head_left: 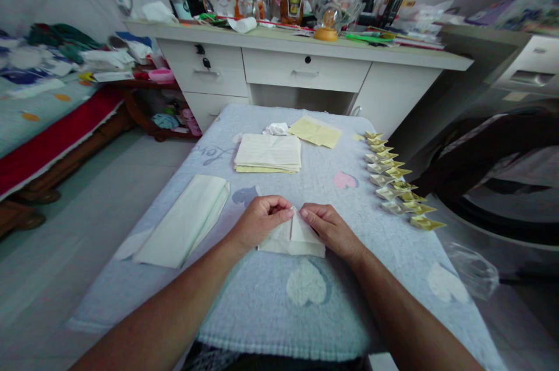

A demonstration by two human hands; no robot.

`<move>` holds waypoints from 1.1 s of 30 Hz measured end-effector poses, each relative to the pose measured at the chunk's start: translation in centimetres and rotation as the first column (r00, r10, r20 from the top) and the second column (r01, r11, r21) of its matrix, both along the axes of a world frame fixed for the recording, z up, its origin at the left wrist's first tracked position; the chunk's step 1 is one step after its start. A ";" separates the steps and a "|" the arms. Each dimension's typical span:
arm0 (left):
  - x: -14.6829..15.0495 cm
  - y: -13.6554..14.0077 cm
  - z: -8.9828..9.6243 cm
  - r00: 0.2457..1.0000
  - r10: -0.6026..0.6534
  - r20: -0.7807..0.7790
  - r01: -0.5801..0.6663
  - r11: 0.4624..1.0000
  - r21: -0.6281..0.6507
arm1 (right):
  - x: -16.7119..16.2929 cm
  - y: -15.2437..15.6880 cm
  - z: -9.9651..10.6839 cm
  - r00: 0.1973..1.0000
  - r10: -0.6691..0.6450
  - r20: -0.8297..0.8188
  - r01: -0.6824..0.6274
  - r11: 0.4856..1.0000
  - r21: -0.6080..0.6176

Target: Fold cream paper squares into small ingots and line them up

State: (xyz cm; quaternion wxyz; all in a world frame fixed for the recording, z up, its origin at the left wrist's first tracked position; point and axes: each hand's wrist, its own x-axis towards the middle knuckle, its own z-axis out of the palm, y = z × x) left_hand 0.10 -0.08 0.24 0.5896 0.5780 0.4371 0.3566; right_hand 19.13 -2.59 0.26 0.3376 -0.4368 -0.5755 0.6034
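Note:
A small sheet of pale paper point(301, 246) lies in front of me, its upper corners folded inward to a point. My left hand point(267, 216) pinches the top of the paper from the left. On the other side my right hand point(329, 226) grips the right folded flap near the same peak, thumb on top. The two hands' fingertips nearly meet. Beyond them sits a stack of white and yellow paper sheets point(268, 149). Yellow sheets point(317, 130) lie to its right, and a crumpled white piece point(276, 129) is behind it.
Several folded paper boats point(395, 173) stand in rows along the table's right edge. A long folded pale bundle point(186, 219) lies at left on the blue cloth point(244, 307). Behind stands a cluttered white desk point(305, 62); a washing machine point(493, 184) is at right, a bed point(52, 109) at left.

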 end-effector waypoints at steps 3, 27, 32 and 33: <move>0.1 0.0 0.0 1.000 -0.016 0.010 0.016 1.000 -0.008 | 0.0 0.0 -0.4 1.000 0.004 -0.011 -0.004 1.000 0.005; -0.1 -0.2 0.3 0.997 -0.069 -0.037 0.072 0.994 0.078 | -0.3 -0.3 0.0 0.993 0.027 -0.119 -0.039 0.994 -0.105; -0.2 -0.1 0.2 0.995 -0.080 -0.058 0.084 0.993 0.079 | -0.4 -0.3 -0.1 0.999 0.019 -0.037 -0.019 1.000 -0.019; -0.2 -0.1 0.2 0.995 -0.081 -0.059 0.086 0.993 0.075 | -0.4 -0.3 -0.1 1.000 0.014 -0.020 -0.014 1.000 -0.002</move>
